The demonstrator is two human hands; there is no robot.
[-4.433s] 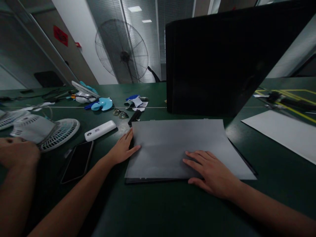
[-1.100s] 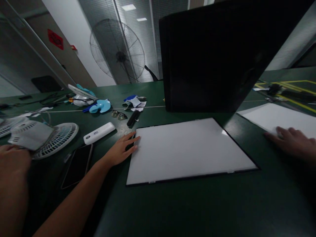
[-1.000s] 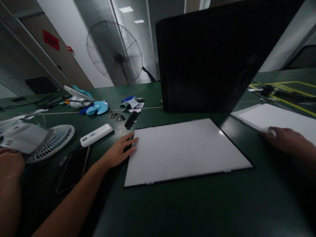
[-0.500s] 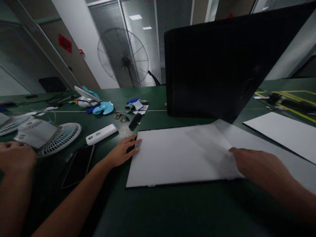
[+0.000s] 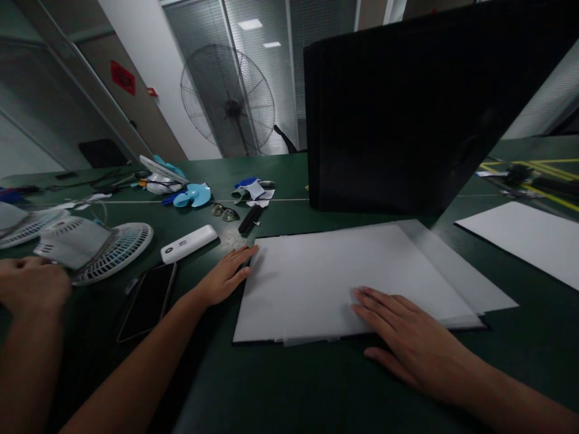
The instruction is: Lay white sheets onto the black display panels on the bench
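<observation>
A thin white rectangular panel (image 5: 307, 277) with a dark rim lies flat on the green table. A translucent white sheet (image 5: 470, 274) sticks out past its right side, skewed to the panel. My left hand (image 5: 226, 274) is open, its fingertips at the panel's upper left corner. My right hand (image 5: 402, 337) lies open, palm down, with its fingers on the white sheet surface near the front edge and the thumb off that edge. Neither hand grips anything. How many sheets overlap on the panel I cannot tell.
Another person's hand (image 5: 34, 286) is at the far left beside a small white fan (image 5: 113, 253). Nearby lie a phone (image 5: 147, 301), a white oblong device (image 5: 189, 243) and glasses (image 5: 225, 212). A big black panel (image 5: 384, 126) stands behind; another white board (image 5: 529, 241) lies right.
My right hand has let go of the translucent sheet's edge and moved left onto the panel, its fingers now spread flat. The sheet now lies down over the panel. My left hand stays at the corner.
</observation>
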